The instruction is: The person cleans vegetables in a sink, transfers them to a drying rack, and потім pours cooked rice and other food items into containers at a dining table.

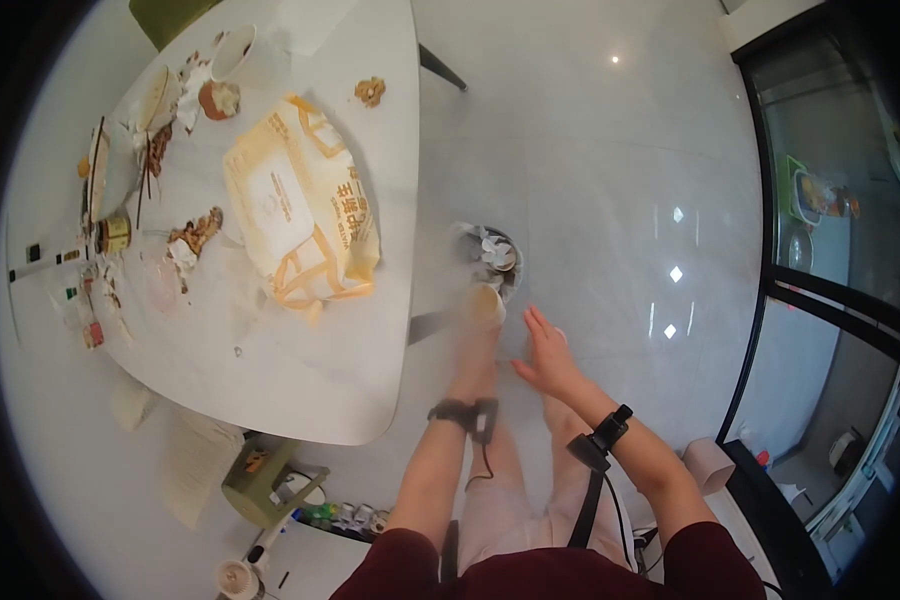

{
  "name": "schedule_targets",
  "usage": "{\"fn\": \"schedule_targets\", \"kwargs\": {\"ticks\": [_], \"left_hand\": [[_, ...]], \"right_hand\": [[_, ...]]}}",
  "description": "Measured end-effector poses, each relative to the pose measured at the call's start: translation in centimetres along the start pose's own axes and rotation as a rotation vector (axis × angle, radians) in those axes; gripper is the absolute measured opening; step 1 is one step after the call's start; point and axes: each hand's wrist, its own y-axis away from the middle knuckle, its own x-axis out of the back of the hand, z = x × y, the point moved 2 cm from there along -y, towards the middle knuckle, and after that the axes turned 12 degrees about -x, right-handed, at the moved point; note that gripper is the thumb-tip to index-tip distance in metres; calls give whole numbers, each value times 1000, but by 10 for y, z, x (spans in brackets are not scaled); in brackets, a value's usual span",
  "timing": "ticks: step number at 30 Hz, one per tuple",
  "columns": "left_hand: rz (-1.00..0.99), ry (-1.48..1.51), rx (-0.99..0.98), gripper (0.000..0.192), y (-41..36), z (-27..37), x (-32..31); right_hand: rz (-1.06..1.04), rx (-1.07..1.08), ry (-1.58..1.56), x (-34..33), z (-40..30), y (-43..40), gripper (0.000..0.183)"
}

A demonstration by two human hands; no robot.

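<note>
My left hand is blurred and holds a pale paper cup at the near edge of a round waste bin on the floor. Crumpled white tissue and other waste lie in the bin. My right hand is beside it on the right, with nothing in it and the fingers extended. To the left, a large yellow and white pack of wet wipes lies on the white table.
Food scraps, a white cup, bowls, chopsticks and a small jar are on the table. A table leg stands left of the bin. A green chair is at lower left, and black-framed glass doors are at right.
</note>
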Motion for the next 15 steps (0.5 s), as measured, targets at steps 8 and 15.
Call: {"fn": "schedule_targets", "kwargs": {"ticks": [8,15], "left_hand": [[37,-190,74,110,-5,-64,-5],[-260,-599,-76,98,32,-112,54]], "right_hand": [[-77,-39,-5,-4,20,6,80],[-158,-2,-57,15,-54,10,76]]}}
